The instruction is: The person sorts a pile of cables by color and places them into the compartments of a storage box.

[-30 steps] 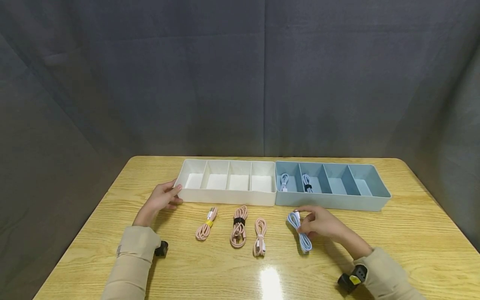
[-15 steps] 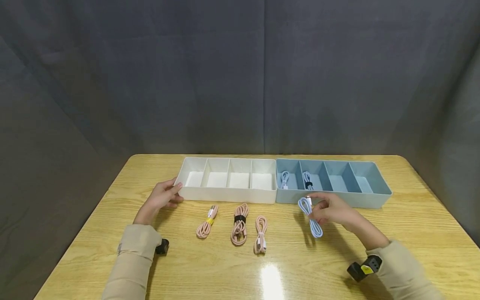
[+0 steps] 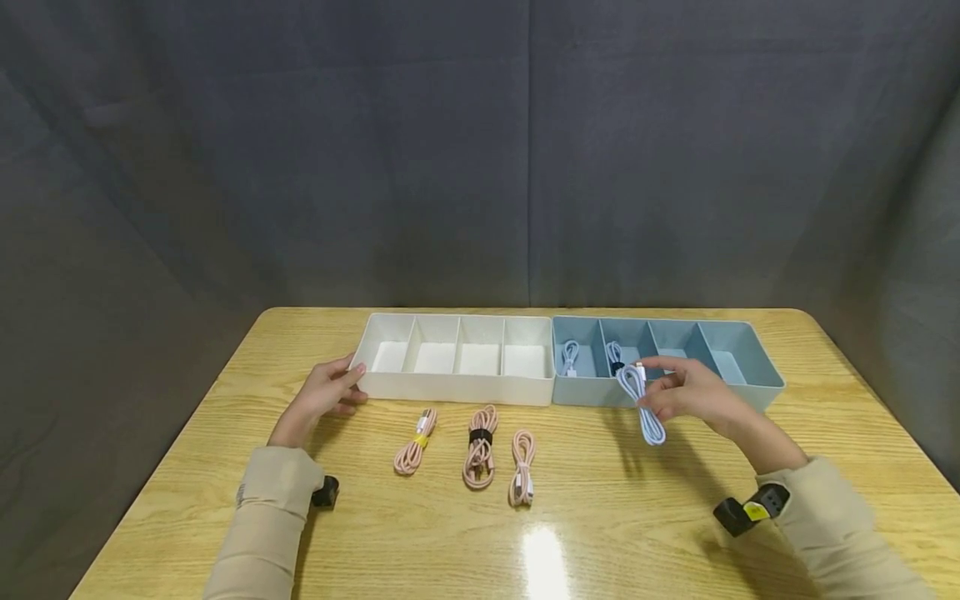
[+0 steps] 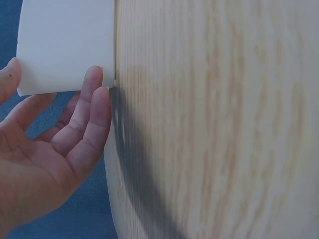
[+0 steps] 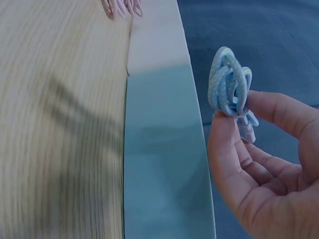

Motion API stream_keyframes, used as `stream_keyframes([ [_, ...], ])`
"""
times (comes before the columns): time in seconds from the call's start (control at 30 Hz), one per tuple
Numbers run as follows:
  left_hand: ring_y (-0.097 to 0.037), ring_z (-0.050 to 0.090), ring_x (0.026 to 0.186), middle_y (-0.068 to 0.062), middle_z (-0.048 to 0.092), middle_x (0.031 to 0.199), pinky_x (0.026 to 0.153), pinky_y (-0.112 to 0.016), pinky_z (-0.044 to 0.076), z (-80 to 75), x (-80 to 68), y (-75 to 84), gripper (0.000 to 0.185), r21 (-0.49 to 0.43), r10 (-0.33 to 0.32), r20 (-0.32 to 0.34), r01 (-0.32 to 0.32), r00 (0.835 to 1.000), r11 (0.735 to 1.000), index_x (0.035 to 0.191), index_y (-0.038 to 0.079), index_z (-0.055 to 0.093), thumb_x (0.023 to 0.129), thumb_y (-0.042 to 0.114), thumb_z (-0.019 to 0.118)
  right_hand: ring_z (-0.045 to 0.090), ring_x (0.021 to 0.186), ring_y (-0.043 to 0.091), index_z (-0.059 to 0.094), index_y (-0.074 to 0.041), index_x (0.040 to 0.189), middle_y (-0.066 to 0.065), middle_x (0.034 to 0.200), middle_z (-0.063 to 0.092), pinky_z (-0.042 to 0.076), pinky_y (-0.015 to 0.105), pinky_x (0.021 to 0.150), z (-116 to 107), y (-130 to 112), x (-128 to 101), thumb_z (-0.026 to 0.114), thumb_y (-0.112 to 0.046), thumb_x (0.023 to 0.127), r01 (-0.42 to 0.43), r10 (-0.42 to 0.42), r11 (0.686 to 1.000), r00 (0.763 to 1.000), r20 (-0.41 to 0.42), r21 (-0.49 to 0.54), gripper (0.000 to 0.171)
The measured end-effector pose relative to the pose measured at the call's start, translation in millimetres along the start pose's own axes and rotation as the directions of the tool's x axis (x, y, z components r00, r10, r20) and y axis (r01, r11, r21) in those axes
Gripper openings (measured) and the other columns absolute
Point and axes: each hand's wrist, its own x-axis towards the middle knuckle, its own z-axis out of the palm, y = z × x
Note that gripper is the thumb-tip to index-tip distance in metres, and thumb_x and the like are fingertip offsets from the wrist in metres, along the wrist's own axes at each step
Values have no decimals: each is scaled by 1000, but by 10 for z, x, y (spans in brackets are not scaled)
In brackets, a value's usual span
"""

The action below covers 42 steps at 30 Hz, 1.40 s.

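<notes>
Blue cable [image 3: 642, 400] is the item in hand: your right hand [image 3: 693, 398] pinches its coil between thumb and fingertips and carries it clear of the tabletop [image 3: 660, 508], over the front wall of the blue tray [image 3: 757, 392].

Largest first. The tabletop carries two four-compartment trays set end to end and touching: the white tray [image 3: 450, 388] on your left, with nothing seen in its compartments, and the blue tray on your right. In the blue tray, the two leftmost compartments each hold one coiled blue cable [image 3: 569, 358]; the two to their right show bare floor. Three pink cables [image 3: 480, 446] lie in a row on the tabletop just in front of the white tray, apart from one another.

Your left hand [image 3: 324, 398] lies with relaxed fingers against the white tray's left end wall, holding nothing; the left wrist view confirms fingertips touching that wall.

Judged step: transfer of the third blue cable into the blue tray. The coil hangs tilted, near the second and third compartments. The next move calls for you to bring it fully over the third compartment, lower it past the divider, then release so no loop drapes the wall.
</notes>
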Motion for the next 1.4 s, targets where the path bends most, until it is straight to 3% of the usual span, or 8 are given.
stream_keyframes([
  [0.3,-18,63,79,-22,57,104,66,-34,54,2,2,-1,56,-8,3,-8,-3,1000,1000,142,3,27,97,31,44,61,72,12,24,13,136,6,87,63,53,31,66,-163,-32,39,60,-3,83,-45,44,998,998,-45,-34,66],
  [0.7,-16,63,77,-19,57,102,66,-33,53,2,-4,-15,56,-17,-6,-11,6,1000,1000,142,4,28,96,31,45,61,75,9,18,13,137,2,86,63,53,27,69,-400,-26,123,58,-4,85,-94,94,996,993,-68,8,68],
  [1.13,-18,63,79,-18,58,99,66,-34,54,5,4,2,55,-24,-9,-14,8,1000,1000,142,4,28,96,29,45,59,71,7,16,13,138,-1,82,60,53,25,69,-666,20,243,62,-11,86,-175,155,979,972,-178,-102,74],
  [1.4,-14,63,76,-13,59,96,65,-32,53,10,44,-35,58,-40,-33,-15,32,999,999,142,7,30,94,35,48,57,72,9,23,13,136,6,91,58,52,25,69,-716,62,307,63,-13,84,-222,179,957,958,-226,-186,70],
])
